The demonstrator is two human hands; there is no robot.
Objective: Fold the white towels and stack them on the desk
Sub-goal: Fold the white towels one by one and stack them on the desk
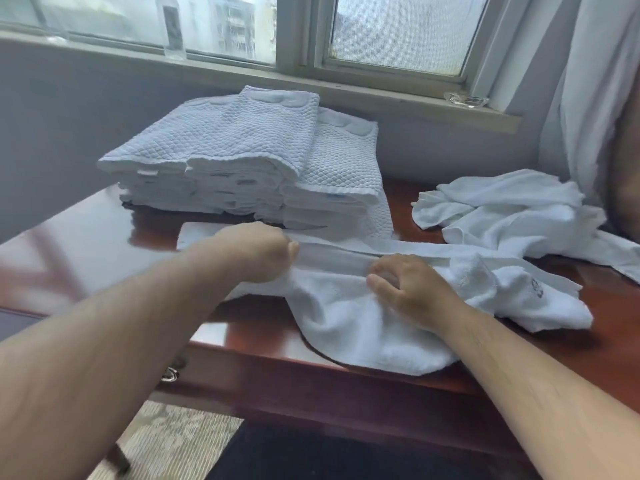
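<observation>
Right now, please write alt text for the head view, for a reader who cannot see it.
The left hand and right hand grip a white towel on a red-brown desk. Behind it stands a stack of folded towels; loose towels lie at the right, and a window is beyond.

Hotel-like room, polished wooden desk (263,336), stacked white towels (242,157), curtained window (398,32)

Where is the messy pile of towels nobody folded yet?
In the head view, the crumpled towel pile lies on the desk's right side, right of the folded stack, beside the curtain.
</observation>
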